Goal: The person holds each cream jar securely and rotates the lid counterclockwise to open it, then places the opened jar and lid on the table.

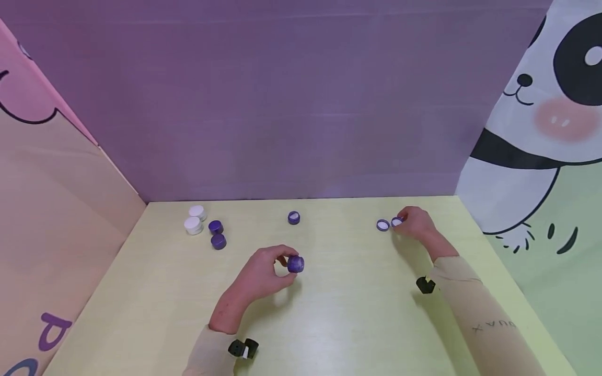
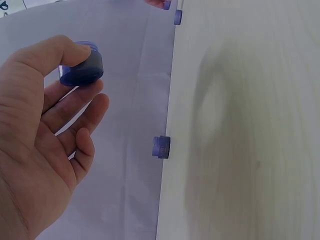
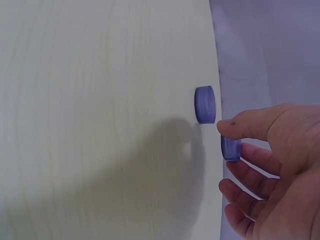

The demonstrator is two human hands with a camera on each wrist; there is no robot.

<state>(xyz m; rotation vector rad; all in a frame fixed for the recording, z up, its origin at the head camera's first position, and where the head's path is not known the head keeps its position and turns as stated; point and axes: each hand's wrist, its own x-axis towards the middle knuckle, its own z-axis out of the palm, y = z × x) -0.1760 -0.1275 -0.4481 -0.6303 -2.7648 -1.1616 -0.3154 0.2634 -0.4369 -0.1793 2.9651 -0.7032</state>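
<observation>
My left hand (image 1: 268,272) pinches a small purple jar (image 1: 295,264) between thumb and fingers, above the middle of the table. In the left wrist view, the jar (image 2: 81,67) is held tilted, with its narrower neck beside the thumb. At the back right of the table, my right hand (image 1: 416,223) has thumb and fingertips on the edges of a purple lid (image 3: 230,147), whose white inside faces up in the head view. Just left of it lies a second purple lid (image 1: 383,225), also white inside up. The right hand's other fingers (image 3: 242,197) are loosely bent.
A small open purple jar (image 1: 293,218) stands near the back edge of the pale table (image 1: 348,313). Back left are two white capped jars (image 1: 193,225) and two purple capped jars (image 1: 218,241). A purple cloth wall (image 1: 301,104) rises behind the table.
</observation>
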